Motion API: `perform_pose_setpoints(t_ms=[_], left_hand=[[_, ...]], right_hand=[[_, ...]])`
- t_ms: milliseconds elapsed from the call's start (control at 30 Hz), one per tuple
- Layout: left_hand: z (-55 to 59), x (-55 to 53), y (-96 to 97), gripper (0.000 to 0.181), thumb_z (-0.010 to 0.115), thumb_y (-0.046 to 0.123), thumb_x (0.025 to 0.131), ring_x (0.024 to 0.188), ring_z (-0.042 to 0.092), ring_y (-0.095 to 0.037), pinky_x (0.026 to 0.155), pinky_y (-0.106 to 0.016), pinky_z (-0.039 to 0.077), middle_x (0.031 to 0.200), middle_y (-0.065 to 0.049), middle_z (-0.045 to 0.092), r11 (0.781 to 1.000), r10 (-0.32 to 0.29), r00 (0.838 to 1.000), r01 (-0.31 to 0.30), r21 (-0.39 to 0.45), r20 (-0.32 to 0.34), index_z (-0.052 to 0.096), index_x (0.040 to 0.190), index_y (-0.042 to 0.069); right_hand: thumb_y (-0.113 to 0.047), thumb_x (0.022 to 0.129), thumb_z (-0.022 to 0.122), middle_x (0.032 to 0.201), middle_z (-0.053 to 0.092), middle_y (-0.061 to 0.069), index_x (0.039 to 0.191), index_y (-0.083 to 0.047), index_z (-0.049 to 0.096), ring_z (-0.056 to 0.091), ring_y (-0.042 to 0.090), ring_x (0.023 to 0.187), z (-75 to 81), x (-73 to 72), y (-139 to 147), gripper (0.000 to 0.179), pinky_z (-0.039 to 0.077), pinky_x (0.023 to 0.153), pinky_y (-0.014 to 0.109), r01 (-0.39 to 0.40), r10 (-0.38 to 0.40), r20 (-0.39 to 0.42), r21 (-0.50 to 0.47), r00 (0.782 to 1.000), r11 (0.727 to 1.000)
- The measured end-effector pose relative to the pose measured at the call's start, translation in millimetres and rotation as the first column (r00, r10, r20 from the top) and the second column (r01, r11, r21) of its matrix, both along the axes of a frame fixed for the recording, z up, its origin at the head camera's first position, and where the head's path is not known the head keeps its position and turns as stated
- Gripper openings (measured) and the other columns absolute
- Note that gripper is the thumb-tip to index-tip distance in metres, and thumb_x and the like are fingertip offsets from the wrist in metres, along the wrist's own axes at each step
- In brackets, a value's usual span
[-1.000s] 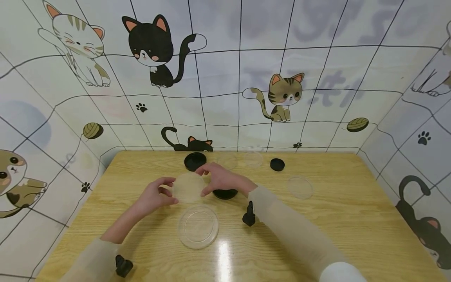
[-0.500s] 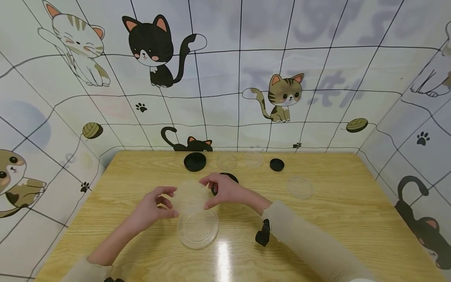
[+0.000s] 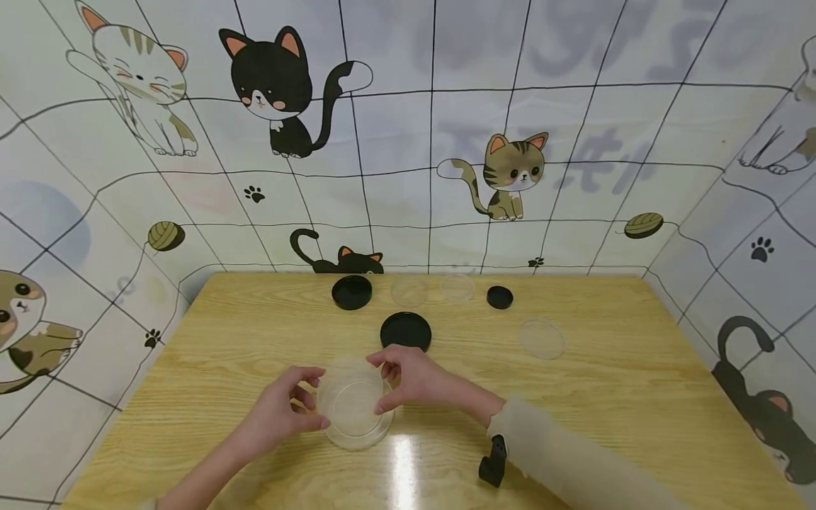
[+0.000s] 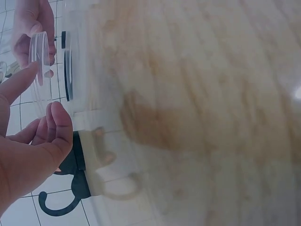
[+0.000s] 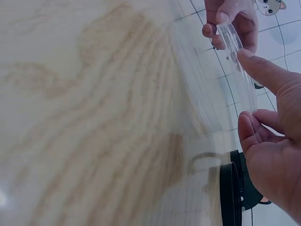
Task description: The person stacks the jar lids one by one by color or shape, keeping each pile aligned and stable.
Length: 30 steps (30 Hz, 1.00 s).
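Observation:
Between my two hands is a clear round plastic lid (image 3: 350, 370), its sides pinched by the fingers and thumbs. My left hand (image 3: 280, 409) grips its left edge, and my right hand (image 3: 417, 380) its right edge. Beneath it on the table lies a larger clear round lid (image 3: 358, 443) with a ringed centre; the two overlap in the head view. In the left wrist view the held lid (image 4: 41, 61) appears edge-on, raised off the tabletop. The right wrist view likewise shows the lid (image 5: 237, 66) on edge between both hands. A black round lid (image 3: 405, 329) lies just behind my right hand.
Along the back of the wooden table (image 3: 637, 397) lie another black round lid (image 3: 352, 292), two faint clear discs (image 3: 409, 291) and a small black lid (image 3: 500, 297). Farther right is one more clear disc (image 3: 542, 339). A cat-patterned cloth wall (image 3: 395, 142) rises behind.
Both hands have drawn the clear lid toward the person, from beside the black lid to over the larger clear lid. The middle black lid is now mostly uncovered.

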State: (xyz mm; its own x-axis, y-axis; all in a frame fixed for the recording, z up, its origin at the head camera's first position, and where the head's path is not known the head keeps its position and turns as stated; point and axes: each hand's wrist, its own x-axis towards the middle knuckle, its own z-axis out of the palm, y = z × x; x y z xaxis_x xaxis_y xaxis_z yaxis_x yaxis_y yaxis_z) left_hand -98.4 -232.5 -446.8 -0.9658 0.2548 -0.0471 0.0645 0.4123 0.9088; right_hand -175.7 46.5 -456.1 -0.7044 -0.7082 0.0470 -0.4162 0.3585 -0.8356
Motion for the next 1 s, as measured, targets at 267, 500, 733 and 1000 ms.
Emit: perform_pose_setpoints(t_ms=[267, 500, 733, 1000], left_hand=[[-6.3, 1.3, 1.3, 0.073, 0.092, 0.003, 0.073, 0.083, 0.059, -0.020, 0.070, -0.027, 0.055, 0.116, -0.018, 0.055, 0.998, -0.045, 0.998, 0.043, -0.056, -0.034, 0.055, 0.134, -0.009], [-10.3, 1.1, 1.6, 0.073, 0.094, 0.003, 0.070, 0.081, 0.057, -0.015, 0.069, -0.027, 0.054, 0.114, -0.016, 0.057, 0.991, -0.063, 0.995, 0.054, -0.124, -0.074, 0.056, 0.132, -0.009], [-14.5, 3.7, 0.1, 0.075, 0.093, 0.003, 0.071, 0.081, 0.055, -0.015, 0.067, -0.025, 0.052, 0.115, -0.014, 0.057, 0.994, -0.056, 0.997, 0.051, -0.098, -0.049, 0.055, 0.134, -0.008], [-17.5, 3.9, 0.3, 0.073, 0.093, 0.002, 0.071, 0.079, 0.055, -0.014, 0.065, -0.025, 0.052, 0.114, -0.016, 0.056, 0.995, -0.067, 0.996, 0.061, -0.085, -0.065, 0.055, 0.133, -0.009]], right_hand=[[-0.014, 0.069, 0.097, 0.103, 0.061, 0.004, 0.131, 0.003, 0.065, 0.059, 0.013, 0.089, -6.1, 13.1, -0.7, 0.072, 0.052, 0.081, 0.024, 0.040, -0.040, -0.026, 0.006, 0.999, 0.999], [-0.018, 0.069, 0.098, 0.098, 0.058, -0.001, 0.130, 0.000, 0.066, 0.055, 0.010, 0.085, -9.9, 17.0, -1.0, 0.071, 0.050, 0.076, 0.021, 0.047, -0.042, -0.073, 0.061, 0.996, 0.997], [-0.018, 0.071, 0.097, 0.099, 0.058, -0.001, 0.132, 0.001, 0.065, 0.054, 0.010, 0.085, -9.4, 19.4, -3.2, 0.071, 0.048, 0.076, 0.021, 0.031, -0.025, -0.065, 0.079, 0.998, 0.996], [-0.020, 0.071, 0.096, 0.099, 0.058, -0.002, 0.131, -0.001, 0.065, 0.053, 0.009, 0.087, -8.0, 19.6, -2.5, 0.070, 0.047, 0.078, 0.021, 0.030, -0.021, -0.085, 0.099, 0.996, 0.995]])
